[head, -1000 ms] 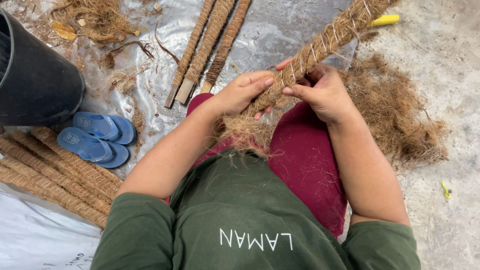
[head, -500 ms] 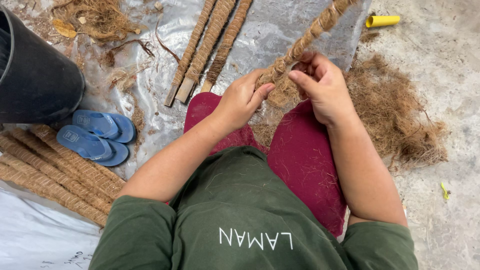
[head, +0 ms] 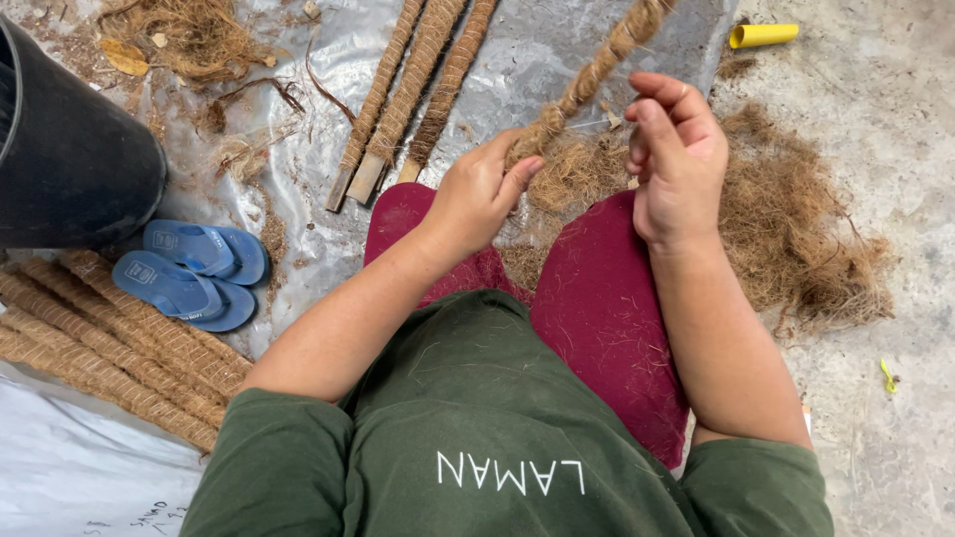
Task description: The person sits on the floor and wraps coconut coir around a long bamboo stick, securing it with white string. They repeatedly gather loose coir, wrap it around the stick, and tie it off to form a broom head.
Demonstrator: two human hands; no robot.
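Coir is everywhere here: brown husk fibre lies loose on the grey concrete floor point(head: 875, 199) and on the clear plastic sheet point(head: 537, 60) spread over it. Largest of the things about is a black tub point(head: 70, 169) at the upper left, and below it a stack of finished coir poles point(head: 109, 348) lies side by side, with a pair of blue sandals point(head: 189, 273) between tub and stack. Three more poles point(head: 413, 89) lie on the sheet ahead of the person's knees, their bare wooden ends toward the lap. A heap of loose fibre point(head: 796, 229) sits just right of the maroon-clad legs point(head: 607, 318), and a smaller tuft point(head: 577, 174) rests between the knees. The pole being made point(head: 597, 65) slants up from the lap toward the top edge, its fibre bound in a spiral. The left hand point(head: 482, 194) is closed around its lower end, thumb pressing fibre to the stick. The right hand point(head: 676, 164) is lifted just beside the pole, fingers curled and pinched together; a thin thread point(head: 587, 123) seems to run from pole to fingers, though it is too fine to be sure. The step in hand looks like winding: fibre is held down while binding is drawn tight. The next move likely calls for steady tension from the right hand and a firm left grip, so the wrap does not slacken. A small yellow tube point(head: 764, 35) lies far off on the floor.
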